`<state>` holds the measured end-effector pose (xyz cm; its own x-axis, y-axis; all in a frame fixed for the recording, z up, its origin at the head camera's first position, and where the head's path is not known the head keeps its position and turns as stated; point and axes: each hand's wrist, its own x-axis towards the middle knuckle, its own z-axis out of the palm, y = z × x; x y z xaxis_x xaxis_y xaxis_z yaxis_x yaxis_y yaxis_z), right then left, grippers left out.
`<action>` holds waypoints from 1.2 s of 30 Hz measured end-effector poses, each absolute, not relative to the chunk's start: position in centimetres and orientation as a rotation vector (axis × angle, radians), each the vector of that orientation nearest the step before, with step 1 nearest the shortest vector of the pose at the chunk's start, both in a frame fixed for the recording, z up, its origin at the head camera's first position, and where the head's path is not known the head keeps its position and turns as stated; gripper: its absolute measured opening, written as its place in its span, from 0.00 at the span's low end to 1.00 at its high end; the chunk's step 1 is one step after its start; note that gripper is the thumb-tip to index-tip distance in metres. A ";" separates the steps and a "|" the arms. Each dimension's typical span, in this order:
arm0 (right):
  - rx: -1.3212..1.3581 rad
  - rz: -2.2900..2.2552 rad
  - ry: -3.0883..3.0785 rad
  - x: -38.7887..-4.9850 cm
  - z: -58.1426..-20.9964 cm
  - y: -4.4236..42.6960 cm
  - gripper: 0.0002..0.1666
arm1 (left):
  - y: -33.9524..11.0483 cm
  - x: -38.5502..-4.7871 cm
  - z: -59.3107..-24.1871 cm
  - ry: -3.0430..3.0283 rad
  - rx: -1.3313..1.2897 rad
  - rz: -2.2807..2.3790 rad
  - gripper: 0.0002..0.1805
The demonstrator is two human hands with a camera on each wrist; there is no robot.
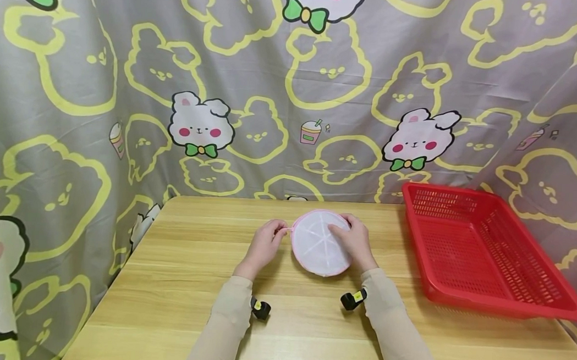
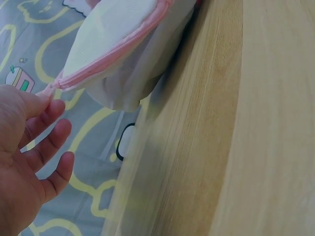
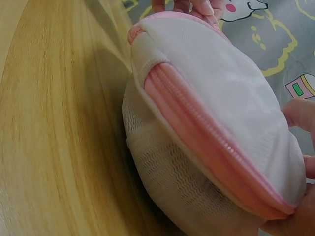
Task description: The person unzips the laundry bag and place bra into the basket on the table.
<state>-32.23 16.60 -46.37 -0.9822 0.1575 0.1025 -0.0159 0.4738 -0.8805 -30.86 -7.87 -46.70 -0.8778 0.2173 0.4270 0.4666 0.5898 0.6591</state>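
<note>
A round white mesh bag point(image 1: 320, 245) with a pink zipper rim is held above the table between both hands. Thumb and index finger of the left hand point(image 2: 29, 152) pinch a small pink tab point(image 2: 47, 90) at the bag's edge, while the other fingers are spread. On the opposite side the right hand point(image 1: 356, 240) grips the bag, its thumb on the white top and its fingers round the far side. In the right wrist view the pink zipper point(image 3: 197, 123) runs along the rim of the bag, above the mesh side wall point(image 3: 172, 167).
A red plastic basket point(image 1: 472, 257) with perforated walls stands at the right of the wooden table point(image 1: 162, 293). Behind and beside the table hangs a grey curtain point(image 1: 265, 79) with yellow outlines and white rabbit faces. Each wrist wears a small black camera.
</note>
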 end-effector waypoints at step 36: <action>-0.229 1.611 -2.422 -32.0 -45.9 16.7 0.26 | -7.8 -31.1 -47.1 -2.531 -0.568 -1.165 0.07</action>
